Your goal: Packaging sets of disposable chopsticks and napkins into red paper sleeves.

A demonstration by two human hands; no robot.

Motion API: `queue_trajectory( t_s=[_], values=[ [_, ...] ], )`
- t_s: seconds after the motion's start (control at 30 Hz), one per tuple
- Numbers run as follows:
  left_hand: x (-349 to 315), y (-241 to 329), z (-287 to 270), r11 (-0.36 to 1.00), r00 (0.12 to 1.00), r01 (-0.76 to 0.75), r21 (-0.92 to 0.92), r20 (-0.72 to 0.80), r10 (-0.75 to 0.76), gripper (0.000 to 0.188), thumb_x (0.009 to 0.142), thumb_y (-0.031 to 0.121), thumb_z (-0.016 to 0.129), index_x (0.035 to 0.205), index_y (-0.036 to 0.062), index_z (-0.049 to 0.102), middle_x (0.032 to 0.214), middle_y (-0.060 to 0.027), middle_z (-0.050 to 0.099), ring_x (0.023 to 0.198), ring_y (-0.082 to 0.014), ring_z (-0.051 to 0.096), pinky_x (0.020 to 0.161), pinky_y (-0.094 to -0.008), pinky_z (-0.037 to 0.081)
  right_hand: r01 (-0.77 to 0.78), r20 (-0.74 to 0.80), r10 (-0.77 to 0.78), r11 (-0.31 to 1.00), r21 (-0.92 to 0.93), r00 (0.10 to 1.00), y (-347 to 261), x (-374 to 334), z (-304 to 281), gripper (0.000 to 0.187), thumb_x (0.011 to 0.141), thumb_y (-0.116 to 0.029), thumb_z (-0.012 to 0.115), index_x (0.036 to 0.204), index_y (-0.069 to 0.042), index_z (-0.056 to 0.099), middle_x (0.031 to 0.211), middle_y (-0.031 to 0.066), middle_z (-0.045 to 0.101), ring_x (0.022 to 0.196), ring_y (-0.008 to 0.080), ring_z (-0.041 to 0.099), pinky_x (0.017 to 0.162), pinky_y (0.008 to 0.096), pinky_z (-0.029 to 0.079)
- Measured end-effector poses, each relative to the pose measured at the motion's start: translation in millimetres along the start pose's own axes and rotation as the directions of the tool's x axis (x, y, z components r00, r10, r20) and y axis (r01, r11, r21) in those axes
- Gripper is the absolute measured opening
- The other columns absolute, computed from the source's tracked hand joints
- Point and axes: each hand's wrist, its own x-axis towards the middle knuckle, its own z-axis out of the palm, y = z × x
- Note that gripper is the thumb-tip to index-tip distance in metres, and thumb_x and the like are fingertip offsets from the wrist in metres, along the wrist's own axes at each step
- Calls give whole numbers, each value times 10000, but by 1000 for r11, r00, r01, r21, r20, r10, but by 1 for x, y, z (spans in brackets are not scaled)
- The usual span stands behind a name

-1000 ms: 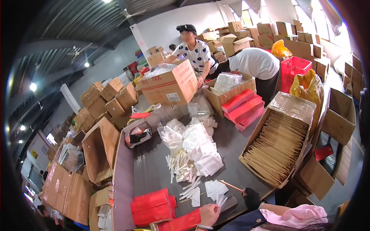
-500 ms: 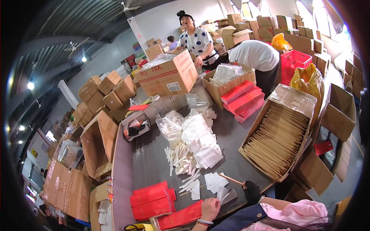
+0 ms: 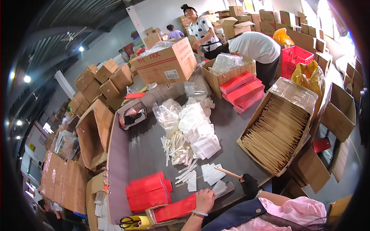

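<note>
Right hand (image 3: 250, 186), black-gloved, has its grip closed on wooden sticks (image 3: 229, 172) beside white packets (image 3: 211, 175); left hand (image 3: 205, 200) covers a red packet's (image 3: 175, 210) end, grip unclear. Best keep sticks level.

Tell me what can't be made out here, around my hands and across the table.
All in the head view:
- Left hand: most fingertips, hidden by its own back, so its grip is unclear.
- Wooden stick: its near end, hidden inside the right hand.
- Stick box: lower layers, hidden by the top ones.
- Large carton: contents, hidden by its walls.
- Bent-over person: head, hidden behind their back.
</note>
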Motion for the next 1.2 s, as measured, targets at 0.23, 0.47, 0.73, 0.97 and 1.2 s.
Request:
queue_trajectory(
  t_s=[0.23,0.47,0.73,0.97,1.2],
  values=[
    [10,6,-24,992,971,87,-97,-214,-106,55,788,147,681,765,111,646,938,-63,602,867,-304,561,746,-441,430,393,-91,-385,916,87,918,12,12,-16,107,927,-132,550,873,-51,593,754,138,576,711,258,591,650,356,462],
    [12,-14,-6,990,981,126,-69,-141,-134,110,703,150,745,803,144,699,931,-13,592,909,-262,531,768,-416,405,376,260,-361,927,-9,896,-20,48,-52,166,846,-49,588,990,-55,669,827,112,622,786,286,609,706,379,487],
    [-4,-2,-5,993,990,119,7,-78,-118,290,748,306,720,1024,219,705,1144,-62,571,1087,-295,510,881,-507,394,521,536,-307,796,-309,787,33,58,-63,278,885,-324,591,1037,-114,692,938,166,672,852,330,639,757,421,513],
    [-9,-14,17,998,995,51,-38,-85,-54,141,791,214,683,858,90,671,1053,-148,588,909,-371,594,771,-463,508,381,563,-187,890,-250,805,19,43,-71,346,935,-371,515,1061,-87,667,951,202,653,896,375,625,800,444,495],
    [5,2,6,999,992,28,-26,-125,-31,125,787,168,623,826,56,662,982,-154,608,897,-358,581,770,-475,465,184,451,-139,981,-57,881,32,42,-65,369,929,-364,595,1188,-112,668,997,170,677,934,297,652,820,365,506]
  ],
)
